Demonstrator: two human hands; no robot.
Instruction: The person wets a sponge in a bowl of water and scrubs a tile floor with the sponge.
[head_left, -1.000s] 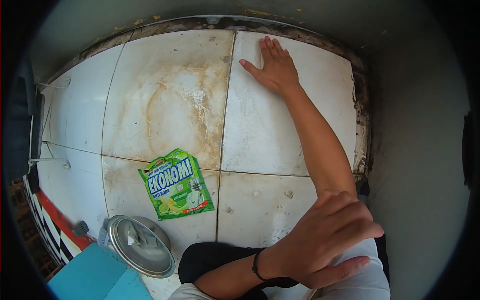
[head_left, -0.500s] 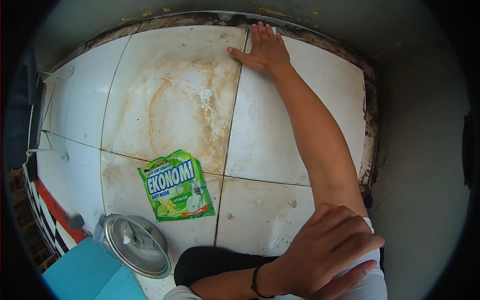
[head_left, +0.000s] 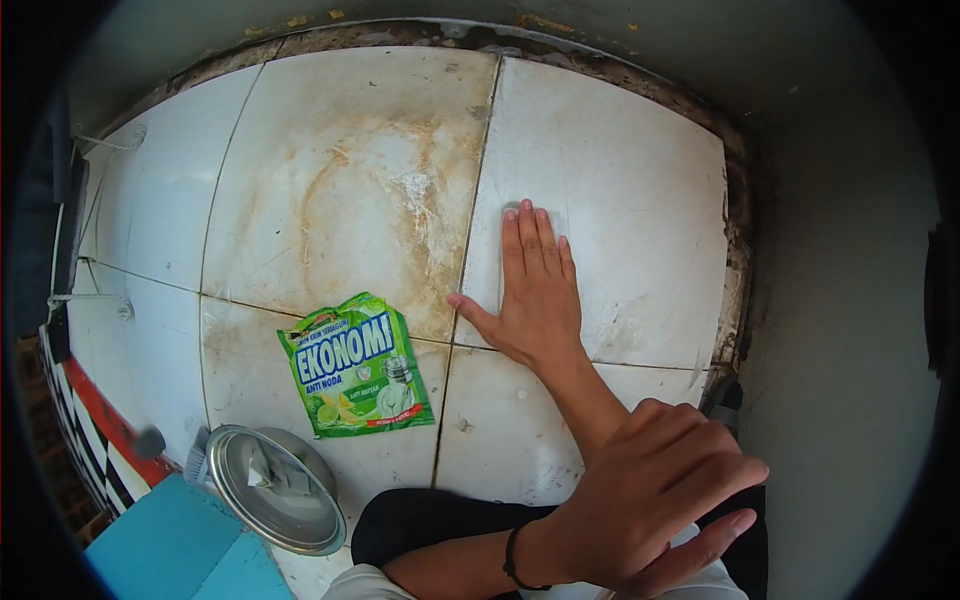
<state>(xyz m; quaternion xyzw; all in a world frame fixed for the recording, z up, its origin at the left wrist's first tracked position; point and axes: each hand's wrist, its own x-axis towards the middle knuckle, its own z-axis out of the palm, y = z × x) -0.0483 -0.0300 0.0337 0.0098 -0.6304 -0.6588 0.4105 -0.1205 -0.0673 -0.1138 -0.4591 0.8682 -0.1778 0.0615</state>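
My right hand [head_left: 540, 285] lies palm down on the white tile floor [head_left: 640, 180], fingers stretched and the thumb out to the left. A wet-looking mark shows at its fingertips. Left of it a tile carries a brownish stain [head_left: 325, 215] with scraped streaks. My left hand [head_left: 665, 500], with a dark cord bracelet at the wrist, hovers in front of my right forearm. Its fingers are loosely curled and nothing shows in them, though the palm is hidden. A green Ekonomi soap packet [head_left: 360, 370] lies flat on the tiles, nearest to the right hand's thumb.
A metal bowl [head_left: 325, 490] with something crumpled and silvery in it stands at lower left, beside brush bristles [head_left: 196, 455] and a blue box-like surface [head_left: 165, 540]. Grey walls [head_left: 850, 300] border the floor at the back and right. White cords [head_left: 95, 298] hang at left.
My right hand has slid from the back edge of the floor towards me, down the right tile, staying flat. My left hand has stayed nearly still. Packet and bowl stand where they were.
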